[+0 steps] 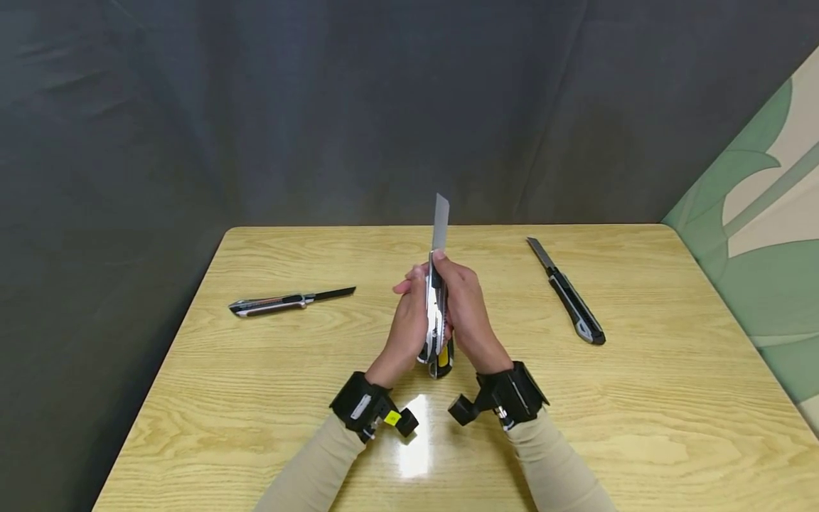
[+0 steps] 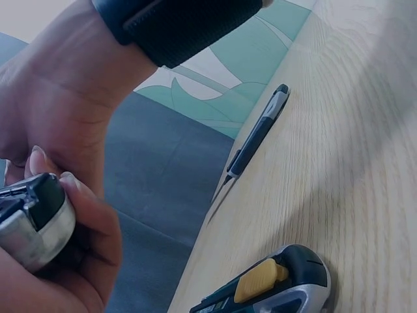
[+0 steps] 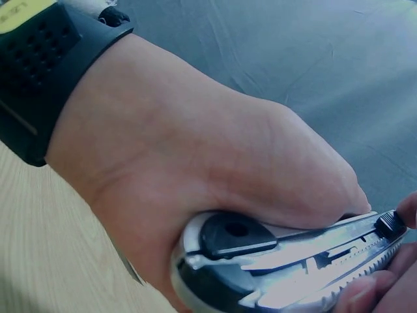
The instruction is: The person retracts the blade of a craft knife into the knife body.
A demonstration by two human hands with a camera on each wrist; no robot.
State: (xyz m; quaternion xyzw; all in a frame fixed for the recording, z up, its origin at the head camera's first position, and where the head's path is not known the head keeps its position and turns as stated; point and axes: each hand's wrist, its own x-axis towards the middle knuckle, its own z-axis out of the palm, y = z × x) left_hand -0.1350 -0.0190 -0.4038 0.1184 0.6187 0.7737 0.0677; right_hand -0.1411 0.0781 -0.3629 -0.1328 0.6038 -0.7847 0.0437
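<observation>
In the head view, a silver and black utility knife [image 1: 435,306] is held between both hands, its long blade [image 1: 440,220] extended away from the body. My left hand [image 1: 408,320] grips the knife's left side. From the right, my right hand [image 1: 470,309] holds it too, with the thumb on the black slider [image 3: 389,225] near the blade end. Under them, a second utility knife with a yellow slider [image 2: 260,280] lies on the table, mostly covered by the hands in the head view. The left hand's fingers are partly hidden behind the held knife.
A grey utility knife [image 1: 271,304] lies on the wooden table [image 1: 256,412] at the left, blade pointing right. Another black and grey utility knife [image 1: 572,299] lies at the right, blade toward the back. A dark curtain [image 1: 384,107] hangs behind the table.
</observation>
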